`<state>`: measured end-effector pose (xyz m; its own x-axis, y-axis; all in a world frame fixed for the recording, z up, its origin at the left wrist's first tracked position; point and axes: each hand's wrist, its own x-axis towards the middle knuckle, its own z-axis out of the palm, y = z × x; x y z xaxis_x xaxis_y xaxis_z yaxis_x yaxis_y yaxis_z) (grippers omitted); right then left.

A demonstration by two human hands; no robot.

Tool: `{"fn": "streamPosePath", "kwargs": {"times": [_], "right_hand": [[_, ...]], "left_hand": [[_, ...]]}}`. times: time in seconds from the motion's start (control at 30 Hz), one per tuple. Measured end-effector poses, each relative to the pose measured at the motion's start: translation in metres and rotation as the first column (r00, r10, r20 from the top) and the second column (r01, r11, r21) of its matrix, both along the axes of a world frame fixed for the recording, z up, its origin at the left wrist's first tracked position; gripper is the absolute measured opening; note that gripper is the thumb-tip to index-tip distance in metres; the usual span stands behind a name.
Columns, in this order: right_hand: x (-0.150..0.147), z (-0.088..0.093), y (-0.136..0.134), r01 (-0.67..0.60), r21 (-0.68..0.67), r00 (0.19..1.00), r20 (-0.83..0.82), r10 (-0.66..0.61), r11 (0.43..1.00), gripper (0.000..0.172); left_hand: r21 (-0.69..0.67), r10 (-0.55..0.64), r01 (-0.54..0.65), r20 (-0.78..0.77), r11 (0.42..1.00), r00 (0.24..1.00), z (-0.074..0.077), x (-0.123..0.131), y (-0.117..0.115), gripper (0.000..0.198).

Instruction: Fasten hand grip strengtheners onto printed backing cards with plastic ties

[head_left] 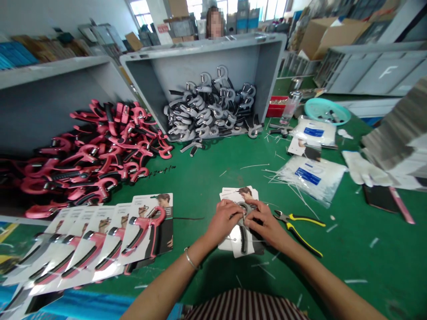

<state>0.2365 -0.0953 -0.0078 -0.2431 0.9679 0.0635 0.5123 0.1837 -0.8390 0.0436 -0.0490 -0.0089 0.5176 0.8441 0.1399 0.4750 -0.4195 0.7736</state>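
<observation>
In front of me a grey hand grip strengthener (244, 238) lies on a printed backing card (236, 250), with another card partly under it. My left hand (227, 218) has its fingers closed on the strengthener's upper end from the left. From the right, my right hand (263, 221) pinches the same curved end, its thumb and fingertips close to the left ones. The fingers hide the strengthener's coil and any small piece between them. Yellow-and-black cutting pliers (300, 226) lie with handles apart just right of my right hand.
Left, carded red grip strengtheners (143, 231) lie overlapped. Behind are piled red strengtheners (110, 146) and a tipped grey crate (207, 46) of grey ones. Right are bags of white cable ties (310, 175), a white glove (365, 169) and a turquoise dish (308, 106). A person (215, 24) is beyond the crate.
</observation>
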Motion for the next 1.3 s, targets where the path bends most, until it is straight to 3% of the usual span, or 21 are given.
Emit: {"fn": "streamPosePath", "kwargs": {"times": [0.13, 0.3, 0.7, 0.83, 0.93, 1.03, 1.13, 1.3], "right_hand": [[0.001, 0.003, -0.004, -0.057, 0.019, 0.998, 0.002, 0.057, 0.998, 0.025], [0.001, 0.002, -0.004, -0.052, 0.022, 0.999, -0.010, 0.052, 0.998, 0.023], [0.000, -0.001, -0.003, -0.004, -0.007, 0.999, -0.040, 0.004, 1.000, 0.021], [-0.002, -0.003, -0.001, 0.048, -0.020, 0.997, -0.066, -0.049, 0.999, 0.020], [-0.005, -0.005, 0.001, 0.090, -0.011, 0.995, -0.050, -0.091, 0.996, 0.020], [-0.007, -0.006, 0.002, 0.082, 0.015, 0.996, -0.018, -0.082, 0.997, 0.020], [-0.007, -0.006, 0.001, 0.063, 0.028, 0.998, -0.015, -0.062, 0.998, 0.020], [-0.002, -0.004, -0.004, 0.011, 0.017, 1.000, -0.029, -0.011, 1.000, 0.018]], "left_hand": [[-0.043, 0.064, -0.060, 0.090, 0.997, 0.994, -0.006, 0.002, 0.001, 0.013], [-0.054, 0.058, -0.052, 0.122, 0.997, 0.991, -0.004, 0.002, 0.000, 0.012], [0.040, 0.020, -0.025, 0.119, 0.999, 0.993, -0.012, 0.000, -0.005, 0.011], [0.081, -0.031, 0.023, 0.099, 0.996, 0.995, -0.008, -0.002, -0.005, 0.012], [-0.020, -0.022, 0.024, 0.112, 1.000, 0.993, 0.003, -0.003, -0.004, 0.012], [-0.126, 0.096, -0.081, 0.119, 0.989, 0.988, 0.013, 0.000, -0.005, 0.011], [-0.143, 0.158, -0.141, 0.113, 0.980, 0.981, 0.016, 0.004, -0.006, 0.009], [-0.150, 0.068, -0.050, 0.119, 0.987, 0.990, 0.008, 0.001, -0.005, 0.024]]}}
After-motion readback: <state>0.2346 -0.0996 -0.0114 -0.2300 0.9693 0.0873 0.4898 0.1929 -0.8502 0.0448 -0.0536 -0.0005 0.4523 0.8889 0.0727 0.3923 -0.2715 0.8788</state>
